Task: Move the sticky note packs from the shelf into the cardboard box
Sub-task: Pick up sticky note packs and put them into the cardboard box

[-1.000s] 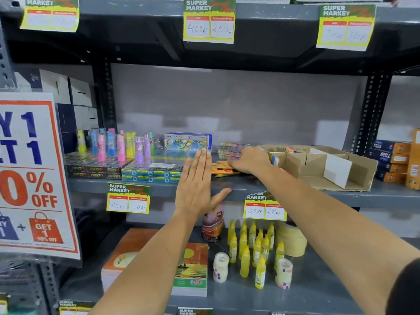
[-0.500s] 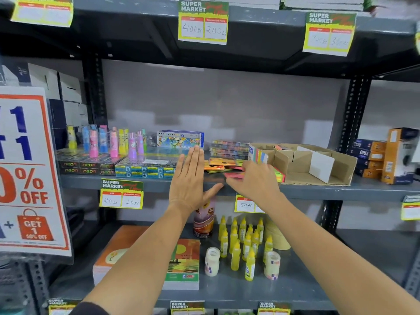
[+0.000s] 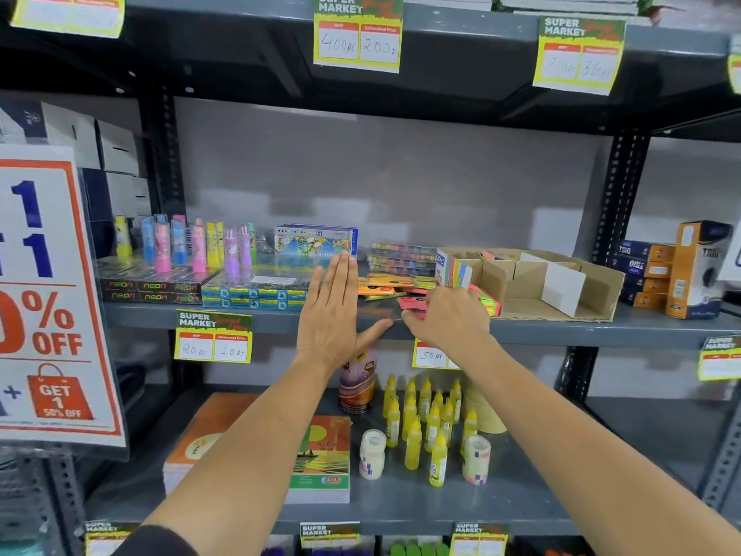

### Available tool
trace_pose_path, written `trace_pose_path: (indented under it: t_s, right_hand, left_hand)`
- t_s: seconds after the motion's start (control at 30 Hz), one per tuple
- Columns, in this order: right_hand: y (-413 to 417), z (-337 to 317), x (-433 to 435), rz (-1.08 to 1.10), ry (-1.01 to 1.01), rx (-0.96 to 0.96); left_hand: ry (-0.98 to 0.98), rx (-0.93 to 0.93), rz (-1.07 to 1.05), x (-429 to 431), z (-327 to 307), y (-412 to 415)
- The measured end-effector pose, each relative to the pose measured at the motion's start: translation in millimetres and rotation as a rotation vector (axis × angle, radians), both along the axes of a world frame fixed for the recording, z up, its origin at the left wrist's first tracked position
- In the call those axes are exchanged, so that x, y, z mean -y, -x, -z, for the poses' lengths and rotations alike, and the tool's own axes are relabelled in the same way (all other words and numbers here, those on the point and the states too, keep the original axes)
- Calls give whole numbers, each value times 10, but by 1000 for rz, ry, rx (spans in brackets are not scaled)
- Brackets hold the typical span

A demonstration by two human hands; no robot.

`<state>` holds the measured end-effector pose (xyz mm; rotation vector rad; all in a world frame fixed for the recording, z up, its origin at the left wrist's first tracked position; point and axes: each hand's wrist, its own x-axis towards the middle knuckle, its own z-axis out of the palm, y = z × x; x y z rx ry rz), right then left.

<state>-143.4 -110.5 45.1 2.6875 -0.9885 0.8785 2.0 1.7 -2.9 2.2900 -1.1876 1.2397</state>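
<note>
Flat orange and yellow sticky note packs (image 3: 384, 283) lie in a loose pile on the middle shelf (image 3: 276, 317), left of an open cardboard box (image 3: 597, 292) with card dividers. A multicoloured pack (image 3: 453, 270) stands upright at the box's left end, and a green pack (image 3: 488, 303) lies beside it. My right hand (image 3: 451, 321) is at the front of the pile, fingers curled on a pink sticky note pack (image 3: 411, 303). My left hand (image 3: 333, 315) is held flat against the shelf edge left of the pile, fingers straight, holding nothing.
Neon boxes (image 3: 152, 288), blue-green boxes (image 3: 252, 296) and upright coloured tubes (image 3: 192, 246) fill the shelf's left part. Navy and orange boxes (image 3: 677, 274) stand right of the cardboard box. Below are yellow glue bottles (image 3: 425, 423), notebooks (image 3: 320, 459) and tape rolls. A sale sign (image 3: 48, 298) hangs at the left.
My right hand has drawn back from the box's left end to the front of the pile and closed on the pink pack. My left hand has stayed put.
</note>
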Motion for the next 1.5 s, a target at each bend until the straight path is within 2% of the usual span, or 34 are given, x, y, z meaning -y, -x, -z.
trace_pose_path:
  t_s: [0.1,0.37,0.73,0.97,1.27,1.5]
  right_hand:
    - [14,-94,-41,15,-13,-28]
    - [-317,-481,-45,-105,-93,123]
    - [-874,-557,-20,-73,-290,-35]
    - [-887,-537,13,-75,-256,-109]
    - [-920,-591,-53,-100,-283,-25]
    - [-1022,-553,-191,-133,-262,-54]
  left_hand:
    - [1,10,-7,-9,-2,6]
    - [20,-5,-2,-9,-12,14]
    - [26,26,-1,2,-7,-10]
    - [22,21,-29,4,-14,0]
    - [35,12,-14,5,-12,2]
    - [63,23,-5,12,-2,-1]
